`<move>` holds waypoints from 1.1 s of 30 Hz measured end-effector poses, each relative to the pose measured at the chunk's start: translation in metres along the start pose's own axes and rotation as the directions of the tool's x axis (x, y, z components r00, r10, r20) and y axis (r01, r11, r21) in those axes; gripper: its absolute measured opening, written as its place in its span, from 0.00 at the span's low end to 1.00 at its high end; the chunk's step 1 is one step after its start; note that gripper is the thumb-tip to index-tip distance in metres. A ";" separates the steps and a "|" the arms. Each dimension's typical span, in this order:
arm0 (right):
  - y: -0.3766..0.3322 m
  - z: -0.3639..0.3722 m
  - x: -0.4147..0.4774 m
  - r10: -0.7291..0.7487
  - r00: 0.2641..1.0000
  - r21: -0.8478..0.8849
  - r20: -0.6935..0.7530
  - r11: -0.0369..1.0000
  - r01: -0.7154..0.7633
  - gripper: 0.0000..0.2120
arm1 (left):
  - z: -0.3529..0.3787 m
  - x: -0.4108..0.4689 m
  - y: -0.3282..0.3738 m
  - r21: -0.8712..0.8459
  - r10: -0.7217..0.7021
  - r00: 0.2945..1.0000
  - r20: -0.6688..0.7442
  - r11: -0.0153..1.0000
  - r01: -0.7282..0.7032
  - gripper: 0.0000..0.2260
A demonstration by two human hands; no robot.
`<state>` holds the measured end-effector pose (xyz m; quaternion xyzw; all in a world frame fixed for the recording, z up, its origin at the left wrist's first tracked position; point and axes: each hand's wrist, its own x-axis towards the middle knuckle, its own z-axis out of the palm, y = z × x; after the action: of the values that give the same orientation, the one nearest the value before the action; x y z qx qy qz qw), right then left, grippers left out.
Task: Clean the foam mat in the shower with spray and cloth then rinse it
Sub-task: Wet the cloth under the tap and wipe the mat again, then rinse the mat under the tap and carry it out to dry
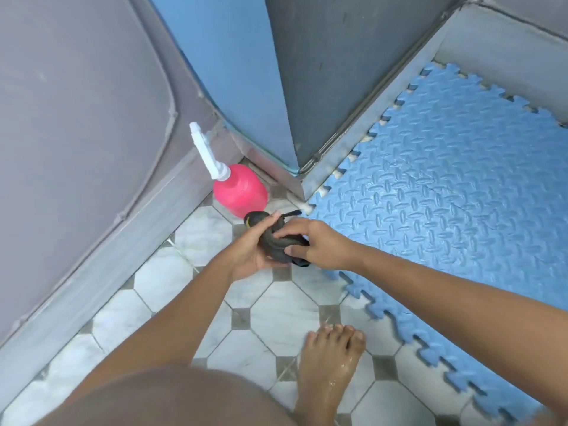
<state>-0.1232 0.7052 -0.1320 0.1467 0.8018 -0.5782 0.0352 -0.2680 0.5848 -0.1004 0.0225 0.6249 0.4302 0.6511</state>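
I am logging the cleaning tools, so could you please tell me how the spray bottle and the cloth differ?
The spray bottle is pink with a white nozzle; the cloth is dark. The spray bottle stands on the tiled floor, untouched; the cloth is held up by the left hand and the right hand. The spray bottle is rounded; the cloth is bunched up. Both are near a corner of the mat.

Bare tiled floor (276, 312) lies open across the lower middle, bounded by the grey wall (76, 118) at left and the foam mat (445, 186) at right, whose top is unobstructed. The pink spray bottle (241, 190) crowds the centre corner against the blue partition (221, 72); a bare foot (330, 364) occupies tiles at lower centre
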 end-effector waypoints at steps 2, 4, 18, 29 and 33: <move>-0.029 0.015 0.015 -0.028 0.995 -0.034 0.094 0.999 0.031 0.20 | 0.006 -0.036 0.004 0.011 -0.026 0.987 0.158 1.000 0.024 0.24; -0.038 0.025 0.030 -0.002 0.993 -0.036 0.114 0.999 0.006 0.22 | 0.042 -0.044 -0.091 0.341 0.178 0.984 -0.007 0.926 -0.165 0.19; -0.008 0.028 0.047 0.210 0.974 0.200 -0.087 0.961 -0.189 0.09 | 0.061 -0.003 -0.202 0.859 0.470 0.870 -0.148 0.497 -0.123 0.07; 0.007 -0.045 -0.006 0.305 0.920 0.156 -0.248 0.949 -0.273 0.04 | 0.079 0.004 -0.214 0.749 0.509 0.838 -0.194 0.628 -0.209 0.12; 0.015 -0.074 -0.037 0.345 0.889 0.163 -0.303 0.937 -0.308 0.04 | 0.048 0.026 -0.004 0.579 0.273 0.896 -0.351 0.815 -0.022 0.16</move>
<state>-0.0751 0.7711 -0.1128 0.3750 0.7272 -0.5749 -0.0096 -0.2294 0.6222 -0.1126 0.1694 0.8440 0.2724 0.4298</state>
